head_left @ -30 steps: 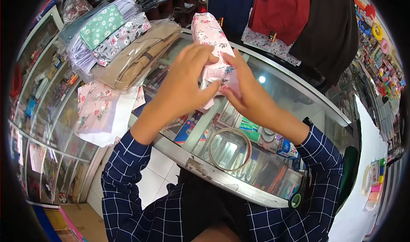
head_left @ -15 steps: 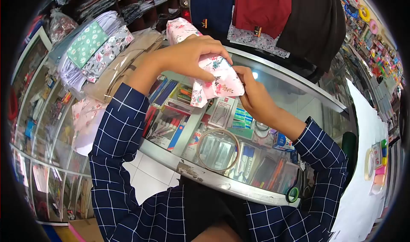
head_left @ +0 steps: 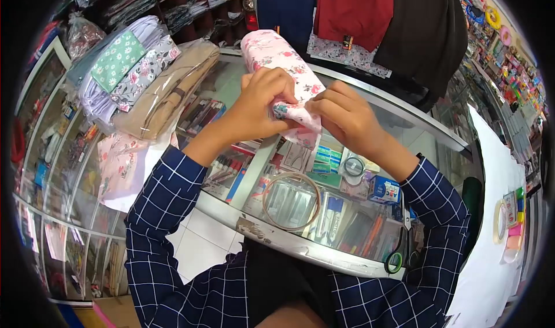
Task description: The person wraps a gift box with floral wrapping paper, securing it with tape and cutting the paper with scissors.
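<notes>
A long package wrapped in pink floral paper (head_left: pixel 277 50) lies slanted over the glass counter, its near end toward me. My left hand (head_left: pixel 260 102) is on the left of that end, thumb and fingers closed on the folded paper. From the right, my right hand (head_left: pixel 347 117) pinches the same end, its fingertips close to the left thumb. A loose flap of the paper (head_left: pixel 303 137) hangs below the hands. What lies inside the wrapping is hidden.
A large ring-shaped roll, perhaps tape (head_left: pixel 264 203), rests on the counter's glass (head_left: pixel 404 134). Scissors with green-edged handles (head_left: pixel 395 261) lie near the front edge. Bagged folded clothes (head_left: pixel 167 91) and floral paper (head_left: pixel 118 160) are at left; white paper (head_left: pixel 491 212) is at right.
The package has turned and shifted so its floral top shows more. My left hand has moved down and left, and both hands now pinch the paper at the near end.
</notes>
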A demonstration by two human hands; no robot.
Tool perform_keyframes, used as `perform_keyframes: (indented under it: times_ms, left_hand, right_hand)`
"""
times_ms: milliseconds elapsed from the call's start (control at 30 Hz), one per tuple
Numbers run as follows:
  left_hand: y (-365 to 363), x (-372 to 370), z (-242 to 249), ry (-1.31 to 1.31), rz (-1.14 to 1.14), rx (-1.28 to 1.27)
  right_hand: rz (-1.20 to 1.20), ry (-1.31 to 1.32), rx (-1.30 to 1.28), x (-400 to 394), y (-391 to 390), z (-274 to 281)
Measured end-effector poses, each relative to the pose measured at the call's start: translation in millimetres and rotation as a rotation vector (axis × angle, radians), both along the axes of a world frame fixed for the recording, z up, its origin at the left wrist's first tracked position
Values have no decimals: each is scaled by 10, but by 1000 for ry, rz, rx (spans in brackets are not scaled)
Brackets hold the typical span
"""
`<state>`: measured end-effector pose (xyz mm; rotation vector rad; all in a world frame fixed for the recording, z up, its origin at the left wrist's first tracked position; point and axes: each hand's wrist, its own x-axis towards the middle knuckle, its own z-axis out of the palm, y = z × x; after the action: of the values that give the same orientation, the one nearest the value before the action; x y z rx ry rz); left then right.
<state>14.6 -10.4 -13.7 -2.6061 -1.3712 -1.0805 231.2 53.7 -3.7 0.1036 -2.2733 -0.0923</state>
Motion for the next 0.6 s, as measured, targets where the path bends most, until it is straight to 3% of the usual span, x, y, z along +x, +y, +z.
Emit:
perform_keyframes:
  times_ms: [67, 200, 600]
  left_hand:
    - [-44, -9, 11, -11, -79, 86]
    - [-139, -109, 27, -157, -93, -17]
    - [-118, -56, -79, -55, -38, 203]
  right_hand:
    - [10, -9, -30, -9, 11, -19]
    - [34, -35, -85, 19, 53, 36]
    - [148, -161, -263, 126, 36, 197]
